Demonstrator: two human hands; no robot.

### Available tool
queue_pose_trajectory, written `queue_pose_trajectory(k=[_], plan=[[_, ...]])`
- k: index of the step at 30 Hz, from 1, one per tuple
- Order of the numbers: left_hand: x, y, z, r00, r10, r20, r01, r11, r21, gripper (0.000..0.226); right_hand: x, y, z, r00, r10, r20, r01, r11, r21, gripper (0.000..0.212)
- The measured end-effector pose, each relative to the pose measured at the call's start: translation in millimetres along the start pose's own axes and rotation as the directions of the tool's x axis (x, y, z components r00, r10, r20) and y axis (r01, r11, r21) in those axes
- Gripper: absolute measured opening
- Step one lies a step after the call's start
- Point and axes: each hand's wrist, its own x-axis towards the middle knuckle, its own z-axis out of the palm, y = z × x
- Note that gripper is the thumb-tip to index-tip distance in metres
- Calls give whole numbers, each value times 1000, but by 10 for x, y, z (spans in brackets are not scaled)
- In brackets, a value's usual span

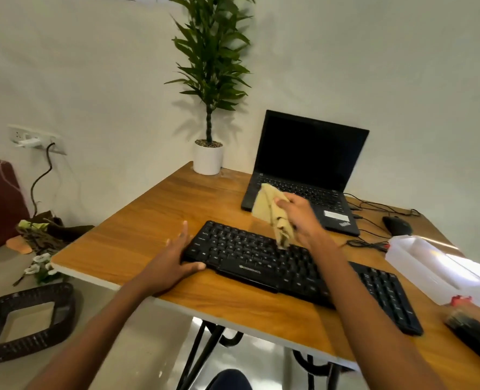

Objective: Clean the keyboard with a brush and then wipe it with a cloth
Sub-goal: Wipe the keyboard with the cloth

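Head view: you are looking down at a wooden table [148, 229] with a black keyboard [261, 263] lying slantwise across it. Your right hand [297, 218] is hovering just above the keyboard's middle rows, its fingers curling tightly round a bunched yellow cloth [272, 212]; one loose corner is standing up beyond your knuckles, and the crumpled tail is hanging below your palm; whether its tip is touching the keys cannot be told. Bunching the cloth this way is probably giving you a firm pad to drag along the rows. Your left hand [174, 260] is holding nothing; it is lying with straight fingers against the keyboard's left end, well to the left of the grip, with the thumb stretching along the front edge; it seems to be bracing the board so that wiping is not pushing it across the table. Far to the right of the grip and nearer to you, what looks like the brush [469, 333] is lying on the table with no hand on it; this suggests the wiping step is the one in hand. Just beyond the cloth, an open laptop [309, 164] with a dark screen is standing close enough to snag that raised corner.
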Motion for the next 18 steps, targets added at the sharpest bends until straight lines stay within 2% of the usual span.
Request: queue_pose_trajectory(k=[3,5,7,8,11,14,16,18], plan=[[49,-2,-198,996,-85,-1,85,996,-20,107,-422,-68,-894,979,-42,-202,27,997,-74,12],[72,195,-188,998,-61,4,61,994,86,122,-733,-34,-1404,917,-84,-389,-7,974,-227,22],[112,532,15,985,107,133,-130,975,181,139,-984,91,-1669,866,-117,-486,-77,929,-361,27],[141,748,188,953,184,241,-236,949,210,140,-1071,181,-1736,851,-125,-511,-107,910,-401,28],[276,1355,784,820,307,483,-493,807,325,121,-1226,470,-1789,802,-149,-578,-210,836,-507,30],[500,1753,1151,755,253,605,-565,718,406,120,-1317,676,-1800,774,-121,-621,-289,805,-517,32],[644,1880,1245,751,176,637,-563,675,477,126,-1416,783,-1821,758,-97,-645,-334,791,-512,31],[744,1924,1251,756,121,643,-555,640,532,127,-1541,866,-1850,707,-132,-695,-370,768,-522,29]])
